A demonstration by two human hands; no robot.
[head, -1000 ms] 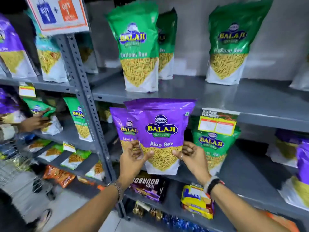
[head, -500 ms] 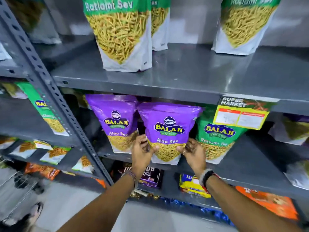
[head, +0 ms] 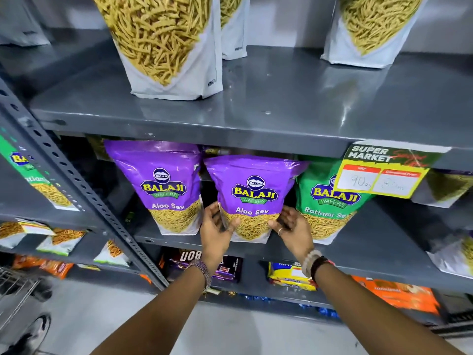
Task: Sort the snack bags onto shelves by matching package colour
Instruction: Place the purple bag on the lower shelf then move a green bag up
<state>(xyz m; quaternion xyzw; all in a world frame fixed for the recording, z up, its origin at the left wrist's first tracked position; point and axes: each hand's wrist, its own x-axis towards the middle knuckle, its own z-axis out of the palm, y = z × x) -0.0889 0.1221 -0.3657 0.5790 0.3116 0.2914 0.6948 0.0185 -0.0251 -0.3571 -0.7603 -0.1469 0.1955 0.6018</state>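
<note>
A purple Aloo Sev bag [head: 253,190] stands upright on the grey middle shelf [head: 363,242]. My left hand [head: 217,231] grips its lower left corner and my right hand [head: 291,229] its lower right corner. A second purple Aloo Sev bag [head: 161,183] stands just to its left. A green Ratlami Sev bag [head: 330,201] stands at its right, partly behind a price tag. On the upper shelf [head: 281,103] stand white-bottomed bags, the nearest one [head: 166,47] with its top cut off by the frame.
A yellow price tag [head: 378,175] hangs from the upper shelf's edge. A slotted upright post [head: 76,185] divides the left bay, which holds green bags [head: 33,175]. Below lie a dark biscuit pack [head: 225,267], a yellow pack [head: 289,275] and an orange pack [head: 399,295]. A trolley [head: 12,285] stands bottom left.
My hands have carried the purple bag down and in onto the middle shelf beside the other purple one. The view has moved closer and lower.
</note>
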